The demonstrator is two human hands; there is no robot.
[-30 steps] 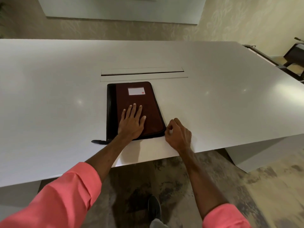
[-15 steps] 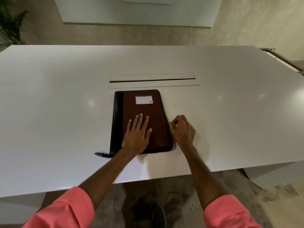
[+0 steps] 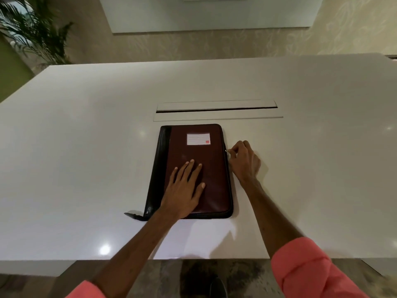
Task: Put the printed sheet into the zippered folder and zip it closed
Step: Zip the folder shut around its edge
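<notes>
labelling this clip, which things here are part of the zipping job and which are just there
Part of the job:
- dark red leather zippered folder
- small metal zipper pull, pinched by the right hand
- left hand, flat on the folder
- white table

Just there:
- long cable slot in the table
- green potted palm
</notes>
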